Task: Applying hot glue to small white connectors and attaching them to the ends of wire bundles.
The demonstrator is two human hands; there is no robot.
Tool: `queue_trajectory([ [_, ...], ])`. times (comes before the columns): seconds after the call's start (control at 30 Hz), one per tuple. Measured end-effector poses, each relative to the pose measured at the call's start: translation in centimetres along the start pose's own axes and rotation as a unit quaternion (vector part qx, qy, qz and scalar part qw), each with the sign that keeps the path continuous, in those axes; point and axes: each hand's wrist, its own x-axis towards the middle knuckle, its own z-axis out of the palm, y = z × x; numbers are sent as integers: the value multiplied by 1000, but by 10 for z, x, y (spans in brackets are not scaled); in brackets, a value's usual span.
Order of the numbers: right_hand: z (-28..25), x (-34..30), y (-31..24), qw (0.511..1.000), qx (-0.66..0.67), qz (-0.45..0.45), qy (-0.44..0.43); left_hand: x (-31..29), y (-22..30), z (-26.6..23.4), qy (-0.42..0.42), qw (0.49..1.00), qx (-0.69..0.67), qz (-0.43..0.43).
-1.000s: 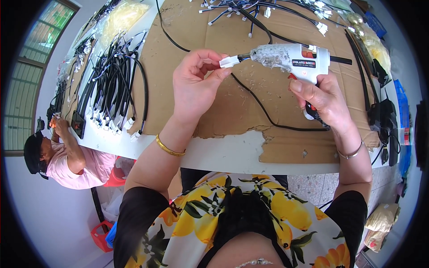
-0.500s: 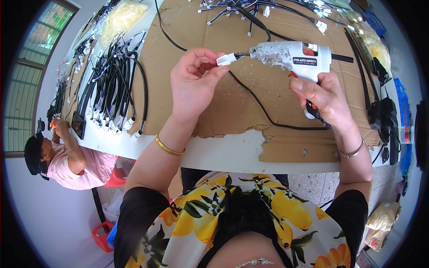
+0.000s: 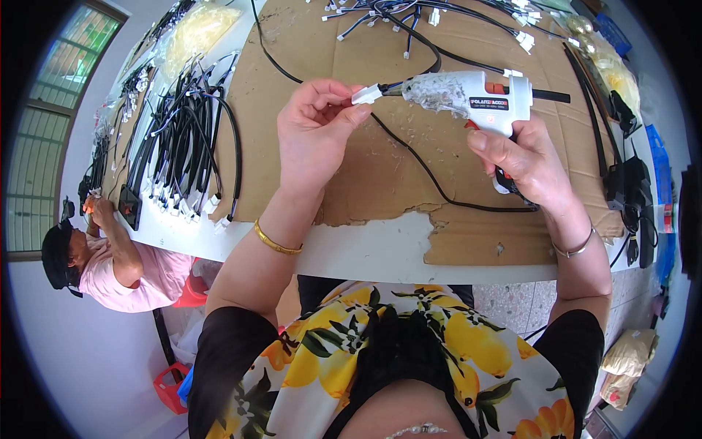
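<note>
Head view: pinches a white connector (image 3: 367, 94) with the left hand (image 3: 318, 130), thumb against fingertips, above the cardboard (image 3: 358, 192). Wraps the right hand (image 3: 531, 159) round the grip of a glue gun (image 3: 437, 94), thumb laid along the near side, nozzle aimed leftward at the wired end of the connector; hard to tell whether touching or just beside. Bears, on the gun's side above the right thumb, a dark label (image 3: 488, 103) with pale and red lettering, and just under that a small reddish mark, too small to read. Sticks out to the rear, above the right hand, with a black rod (image 3: 552, 96). Between the hands, crossed by a black cord (image 3: 431, 179) curving toward the heel of the right hand. Left of the left hand, heaped with black cables (image 3: 183, 139) ending in white plugs. Beyond both hands, strewn with more wires (image 3: 391, 12). Right of the right hand, set with a black box (image 3: 616, 186). Nearer than the hands, edged by the white worktop (image 3: 344, 252). Far left of the left hand, occupied by a co-worker (image 3: 139, 276) in pink.
</note>
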Motion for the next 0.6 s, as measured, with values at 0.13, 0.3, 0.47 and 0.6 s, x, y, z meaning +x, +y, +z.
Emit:
queue_trajectory([
  [0.13,-3,0,-2,1000,0,3,-1,0,-2,-3,-4,1000,-2,-6],
  [0.3,-3,0,-3,1000,-5,3,1,1,-5,-5,-35,997,-44,-51],
  [0.47,-3,0,-3,1000,-4,0,0,2,-4,-5,-40,994,-71,-77],
  [0.6,-2,0,-4,1000,-13,9,4,1,-3,-6,-53,990,-88,-99],
])
